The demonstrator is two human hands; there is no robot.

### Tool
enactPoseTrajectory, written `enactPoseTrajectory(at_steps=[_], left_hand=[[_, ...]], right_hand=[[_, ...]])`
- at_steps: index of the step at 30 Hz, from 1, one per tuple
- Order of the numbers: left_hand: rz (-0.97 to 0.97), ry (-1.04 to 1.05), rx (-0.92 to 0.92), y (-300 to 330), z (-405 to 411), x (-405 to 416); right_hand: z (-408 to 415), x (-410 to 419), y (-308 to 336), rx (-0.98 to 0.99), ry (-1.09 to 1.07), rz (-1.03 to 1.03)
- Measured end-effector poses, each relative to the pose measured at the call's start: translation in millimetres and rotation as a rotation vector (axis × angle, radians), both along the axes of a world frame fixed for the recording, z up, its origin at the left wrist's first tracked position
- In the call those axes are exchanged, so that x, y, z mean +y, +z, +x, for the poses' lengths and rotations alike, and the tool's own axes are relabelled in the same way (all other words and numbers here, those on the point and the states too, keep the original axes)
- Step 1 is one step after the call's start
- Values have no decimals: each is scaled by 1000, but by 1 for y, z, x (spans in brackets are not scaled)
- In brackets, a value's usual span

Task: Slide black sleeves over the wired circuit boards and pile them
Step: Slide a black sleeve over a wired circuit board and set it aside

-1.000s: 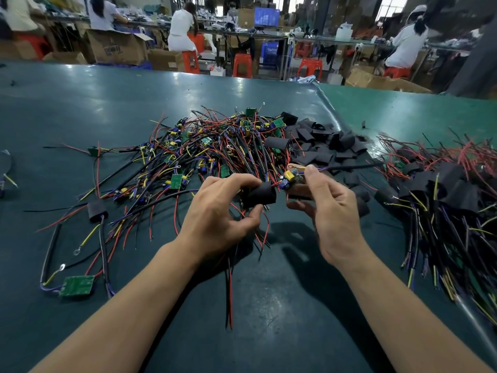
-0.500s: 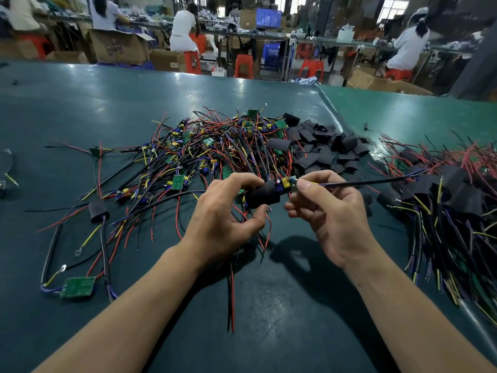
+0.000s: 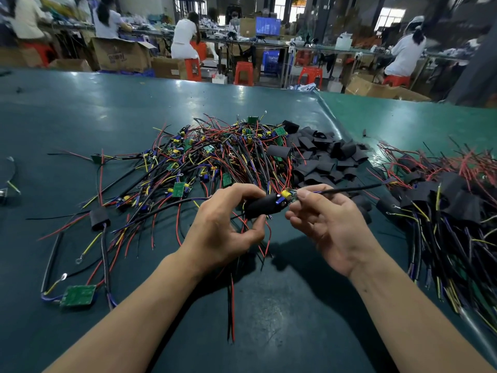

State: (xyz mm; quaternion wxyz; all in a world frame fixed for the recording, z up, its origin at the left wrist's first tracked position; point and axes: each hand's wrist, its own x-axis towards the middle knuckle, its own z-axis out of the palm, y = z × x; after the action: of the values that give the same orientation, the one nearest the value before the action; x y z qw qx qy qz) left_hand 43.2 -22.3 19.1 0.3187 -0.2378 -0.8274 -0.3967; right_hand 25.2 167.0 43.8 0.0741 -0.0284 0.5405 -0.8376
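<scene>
My left hand (image 3: 228, 227) grips a black sleeve (image 3: 262, 207) between thumb and fingers, just above the table. A wired circuit board (image 3: 287, 197) with a yellow part sticks out of the sleeve's right end. My right hand (image 3: 328, 224) pinches that end of the board and its black cable (image 3: 355, 189), which runs off to the right. Red and black wires hang from the sleeve down toward me. Behind my hands lies a heap of bare wired boards (image 3: 215, 160). Loose black sleeves (image 3: 325, 160) are piled right of it. Sleeved boards (image 3: 454, 200) are piled at the far right.
On the green table (image 3: 80, 117), a sleeved board (image 3: 99, 218) and a bare green board (image 3: 78, 295) lie at the left with their wires. The table's seam (image 3: 330, 117) runs behind the sleeves. People sit at benches beyond the far edge.
The board has gone further into the sleeve, with only its yellow-topped end left showing. My right hand shifted from holding the board flat to pinching its cable end.
</scene>
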Motion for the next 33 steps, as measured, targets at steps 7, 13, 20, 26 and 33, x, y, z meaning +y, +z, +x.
enactPoseTrajectory(at_steps=[7, 13, 20, 26, 33], left_hand=[[47, 15, 41, -2, -4, 1], [58, 10, 58, -3, -6, 0], [73, -7, 76, -5, -4, -1], [54, -6, 78, -3, -4, -1], [2, -2, 155, 0, -1, 1]], right_hand=[[1, -3, 0, 17, -5, 21], [0, -4, -5, 96, -102, 121], [1, 3, -3, 158, -62, 257], [3, 0, -3, 223, -100, 310], [5, 1, -2, 327, -177, 326]])
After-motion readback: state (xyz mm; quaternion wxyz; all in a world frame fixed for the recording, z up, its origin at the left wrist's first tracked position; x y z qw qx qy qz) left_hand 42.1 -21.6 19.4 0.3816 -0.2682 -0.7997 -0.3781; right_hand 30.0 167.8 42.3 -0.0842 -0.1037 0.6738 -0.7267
